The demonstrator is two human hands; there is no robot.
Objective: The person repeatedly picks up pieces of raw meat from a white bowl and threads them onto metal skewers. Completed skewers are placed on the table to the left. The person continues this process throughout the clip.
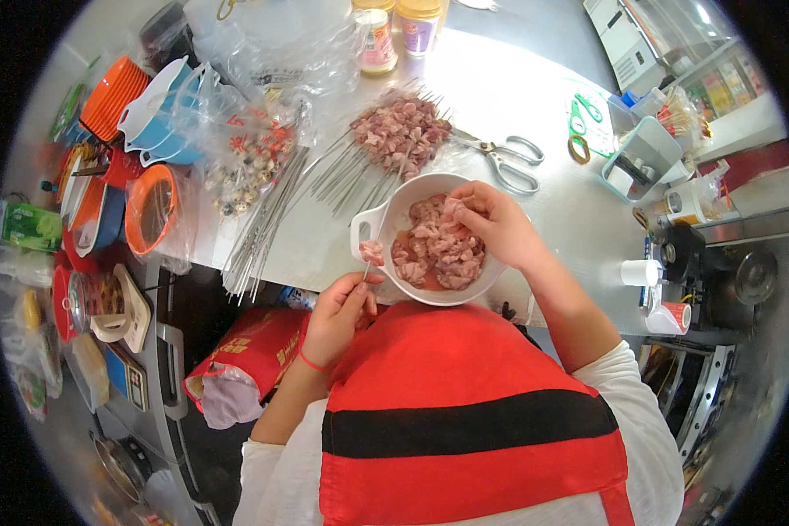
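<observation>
My left hand (343, 310) grips a thin metal skewer (386, 212) that slants up past the left side of a white handled bowl (366, 220). One piece of raw meat (371, 252) is threaded on the skewer, just above my fingers. Cut raw meat (437, 246) with reddish liquid lies in the bowl. Over the bowl's right side, my right hand (500, 220) pinches a small piece of meat (457, 208) between thumb and fingers. Beyond the bowl rests a pile of meat-laden skewers (401, 131), their bare metal ends pointing towards me.
Bare metal skewers (266, 223) lie left of the bowl, beside a plastic bag of small speckled eggs (246, 167). Kitchen scissors (503, 158) rest at the far right of the bowl. Orange and blue basins (161, 125) crowd the left; a clear bin (641, 161) stands right.
</observation>
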